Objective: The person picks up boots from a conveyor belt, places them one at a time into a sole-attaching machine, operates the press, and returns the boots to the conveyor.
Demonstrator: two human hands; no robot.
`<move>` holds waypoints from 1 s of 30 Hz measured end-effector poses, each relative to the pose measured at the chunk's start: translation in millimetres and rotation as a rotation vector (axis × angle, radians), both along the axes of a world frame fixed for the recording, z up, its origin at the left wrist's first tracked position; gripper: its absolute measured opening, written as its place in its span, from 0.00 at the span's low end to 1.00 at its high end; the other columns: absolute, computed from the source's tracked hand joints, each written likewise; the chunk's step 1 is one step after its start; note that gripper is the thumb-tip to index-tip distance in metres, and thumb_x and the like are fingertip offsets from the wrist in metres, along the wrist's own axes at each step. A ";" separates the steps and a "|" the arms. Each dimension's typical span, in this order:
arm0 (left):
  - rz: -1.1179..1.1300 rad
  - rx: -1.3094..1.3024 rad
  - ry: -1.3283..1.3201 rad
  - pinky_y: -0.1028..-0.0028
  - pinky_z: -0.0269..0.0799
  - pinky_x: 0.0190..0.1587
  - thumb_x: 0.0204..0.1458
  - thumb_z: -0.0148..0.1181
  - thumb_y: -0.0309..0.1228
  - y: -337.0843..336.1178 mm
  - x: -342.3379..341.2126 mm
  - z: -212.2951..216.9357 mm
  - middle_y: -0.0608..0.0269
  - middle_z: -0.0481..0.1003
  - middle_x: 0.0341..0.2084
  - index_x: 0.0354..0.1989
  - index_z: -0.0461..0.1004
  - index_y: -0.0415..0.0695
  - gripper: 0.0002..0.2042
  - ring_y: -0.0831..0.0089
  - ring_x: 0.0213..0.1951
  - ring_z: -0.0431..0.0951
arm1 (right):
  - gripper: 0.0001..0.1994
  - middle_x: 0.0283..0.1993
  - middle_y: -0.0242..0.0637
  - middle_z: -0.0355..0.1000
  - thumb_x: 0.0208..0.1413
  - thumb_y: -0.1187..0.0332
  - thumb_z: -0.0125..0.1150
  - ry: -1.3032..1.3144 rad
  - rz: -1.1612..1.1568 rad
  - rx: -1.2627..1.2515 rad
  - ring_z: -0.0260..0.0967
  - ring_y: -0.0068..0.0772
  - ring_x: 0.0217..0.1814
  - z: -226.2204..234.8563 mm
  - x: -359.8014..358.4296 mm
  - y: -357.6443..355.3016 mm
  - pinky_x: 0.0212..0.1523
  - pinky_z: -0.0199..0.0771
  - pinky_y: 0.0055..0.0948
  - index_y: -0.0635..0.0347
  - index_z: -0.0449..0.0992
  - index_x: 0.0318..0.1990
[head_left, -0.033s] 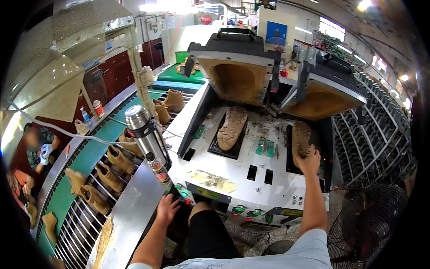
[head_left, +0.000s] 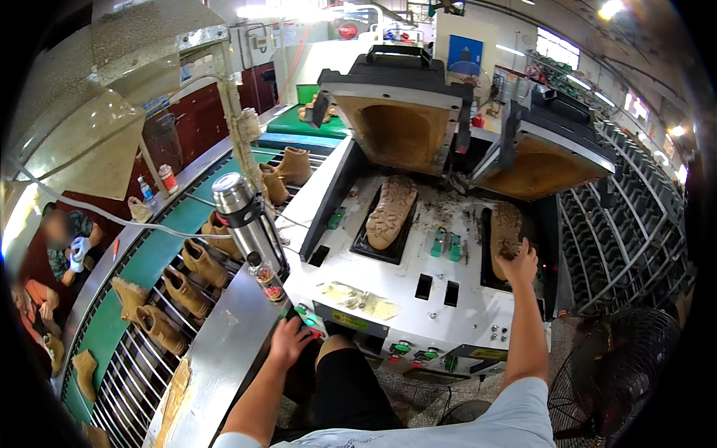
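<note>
the right hand touches the near end of a sole-up brown shoe by the white machine's right edge — whether the fingers grip it, i cannot tell. the left hand — fingers loosely spread — is beside the buttons at the front left corner.

brn treaded shoe lies sole-up, lengthwise on r.-hand blk plate.

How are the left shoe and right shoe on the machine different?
The left shoe slants rightward at its far end; the right shoe lies straighter. The left shoe is untouched; the right shoe has the right hand at its near end. Both are brown, sole up.
</note>
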State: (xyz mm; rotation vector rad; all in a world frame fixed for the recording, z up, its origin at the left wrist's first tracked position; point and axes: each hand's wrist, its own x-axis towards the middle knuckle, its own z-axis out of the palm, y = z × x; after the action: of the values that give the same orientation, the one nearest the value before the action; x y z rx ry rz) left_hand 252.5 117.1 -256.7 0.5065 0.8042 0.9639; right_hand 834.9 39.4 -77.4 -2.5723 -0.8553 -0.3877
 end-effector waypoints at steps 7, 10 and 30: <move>0.090 -0.072 0.391 0.63 0.68 0.50 0.61 0.45 0.41 -4.3 30.8 42.7 0.59 0.73 0.46 0.62 0.59 0.41 0.24 0.63 0.47 0.74 | 0.56 0.63 0.54 0.61 0.30 0.51 0.72 0.385 0.009 -0.383 0.60 0.51 0.65 42.0 16.6 39.5 0.57 0.69 0.45 0.53 0.47 0.70; 0.082 -0.008 0.159 0.62 0.65 0.53 0.62 0.42 0.43 -0.1 30.7 39.6 0.58 0.65 0.57 0.64 0.57 0.42 0.25 0.60 0.52 0.70 | 0.57 0.59 0.51 0.67 0.28 0.56 0.71 0.395 0.044 -0.320 0.66 0.48 0.60 54.9 26.6 40.6 0.54 0.71 0.42 0.55 0.46 0.70; -0.320 0.146 0.433 0.68 0.68 0.55 0.58 0.56 0.36 -88.3 -9.3 34.5 0.58 0.75 0.50 0.64 0.62 0.41 0.25 0.66 0.52 0.74 | 0.24 0.56 0.46 0.71 0.57 0.59 0.63 0.612 0.285 0.695 0.68 0.36 0.54 -44.7 -143.3 -131.2 0.54 0.67 0.31 0.72 0.72 0.53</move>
State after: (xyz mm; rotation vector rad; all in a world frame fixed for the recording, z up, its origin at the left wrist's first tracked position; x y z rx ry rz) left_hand 243.2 28.8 -222.3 0.9614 1.0055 0.6235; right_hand 691.6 -91.7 -122.1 -1.7349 -0.6784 0.1698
